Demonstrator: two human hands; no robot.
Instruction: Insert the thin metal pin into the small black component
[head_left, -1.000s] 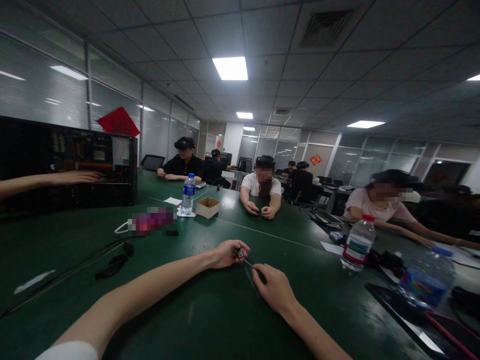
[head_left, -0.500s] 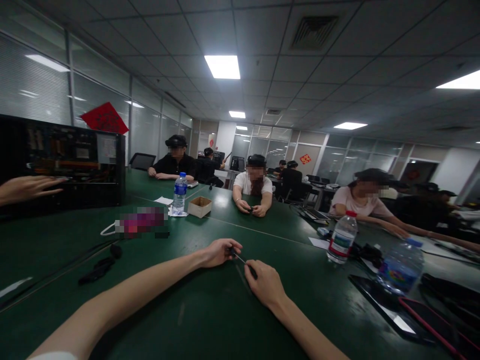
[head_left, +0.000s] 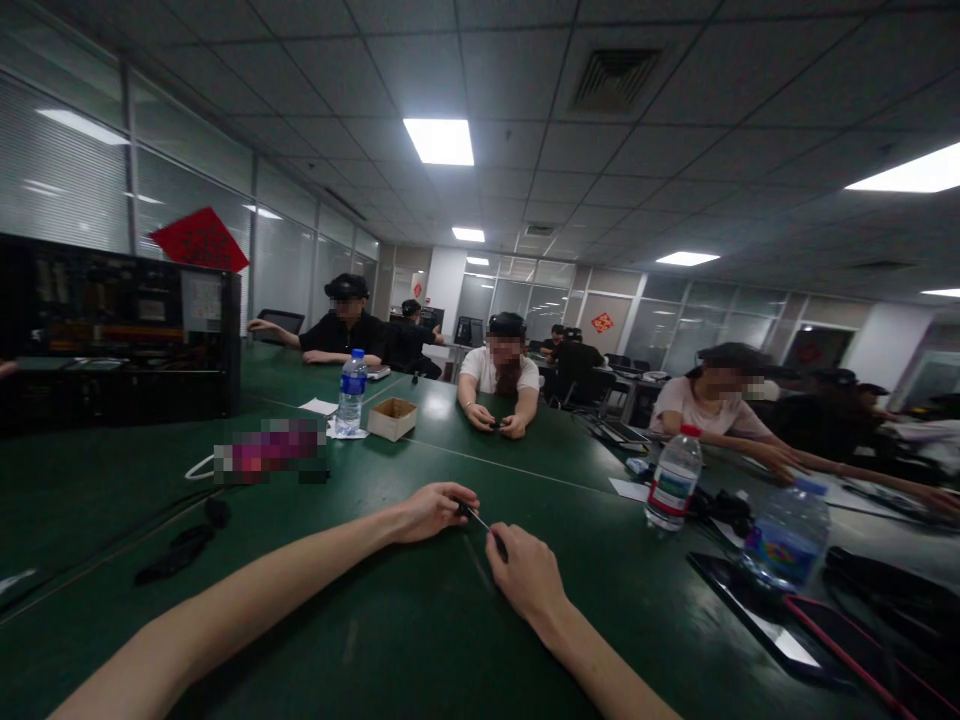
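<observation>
Both of my hands rest on the green table (head_left: 420,640), close together. My left hand (head_left: 431,510) is closed, pinching a small dark part at its fingertips. My right hand (head_left: 525,580) is closed round a thin dark tool (head_left: 480,521), a screwdriver by its look, whose slim shaft points up and left into the part held by my left hand. The part is too small to make out.
A water bottle (head_left: 673,479) and a second bottle (head_left: 784,535) stand at the right, beside dark flat devices (head_left: 757,610). A cardboard box (head_left: 391,418), another bottle (head_left: 350,393) and a black open computer case (head_left: 112,340) sit at the left. Several people sit round the table.
My hands have stayed together with the tool and part. The view has swung slightly to the right. The other person's hand at the far left has drawn back out of view.
</observation>
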